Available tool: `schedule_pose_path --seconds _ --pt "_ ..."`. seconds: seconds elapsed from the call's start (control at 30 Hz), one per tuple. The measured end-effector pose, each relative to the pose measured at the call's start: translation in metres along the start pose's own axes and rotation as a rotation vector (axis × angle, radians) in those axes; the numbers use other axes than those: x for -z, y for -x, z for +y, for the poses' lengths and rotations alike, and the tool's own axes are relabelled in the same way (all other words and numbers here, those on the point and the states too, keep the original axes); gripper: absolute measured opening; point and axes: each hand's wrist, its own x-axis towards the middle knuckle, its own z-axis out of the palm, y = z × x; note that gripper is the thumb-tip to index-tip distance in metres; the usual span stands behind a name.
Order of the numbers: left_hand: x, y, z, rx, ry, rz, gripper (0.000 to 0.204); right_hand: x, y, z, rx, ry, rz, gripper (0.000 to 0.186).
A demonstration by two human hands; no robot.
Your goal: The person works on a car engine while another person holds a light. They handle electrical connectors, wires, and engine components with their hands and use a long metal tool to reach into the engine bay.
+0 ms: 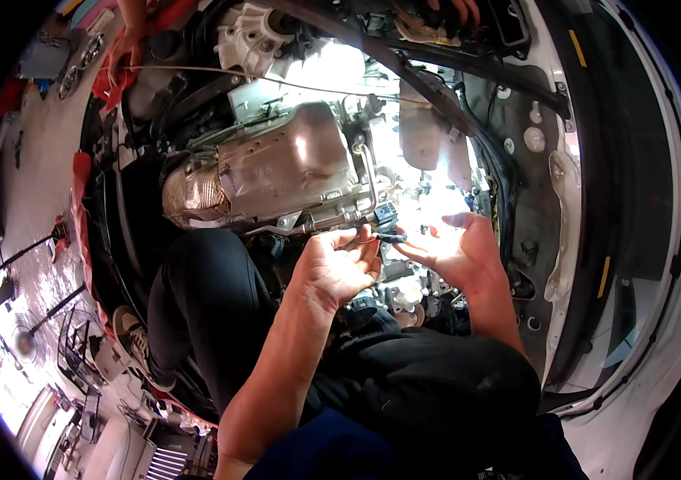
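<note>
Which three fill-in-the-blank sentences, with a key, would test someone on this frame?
1. The person's bare left hand and bare right hand are at a slim tubular piece coloured ____.
2. Of the two, the shiny embossed metal heat shield lies nearer the ____ hand.
3. At upper left, another person's bare hand is over a fabric cover coloured ____.
Missing words: black; left; red.
</note>
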Motion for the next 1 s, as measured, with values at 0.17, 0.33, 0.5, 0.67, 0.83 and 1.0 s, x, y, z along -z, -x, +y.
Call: schedule_pose_path --seconds 0.17,0.33,0.5,0.67,0.83,1.0 --pt "-0.005 0.000 -0.008 -0.179 -0.044 0.036 0.031 0.000 0.011 0.004 0.128 -0.024 -0.084 0.034" --pt "-0.011 0.010 0.003 -0.163 0.048 0.099 0.045 -0.001 0.015 0.007 0.061 -0.182 -0.153 0.021" --pt "-0.024 0.020 0.000 -0.093 0.155 0.158 0.047 0.005 0.017 0.007 0.005 -0.233 -0.151 0.009" --pt "-0.035 0.026 -0.002 -0.146 0.041 0.126 0.056 0.003 0.011 0.007 0.128 -0.093 -0.199 0.016" --pt "-0.044 0.022 0.010 -0.080 0.061 0.134 0.063 0.009 -0.001 0.002 0.224 -0.024 -0.325 0.049" --pt "-0.044 0.027 0.003 -0.129 0.045 0.204 0.065 0.021 -0.002 0.006 0.161 -0.098 -0.343 0.060"
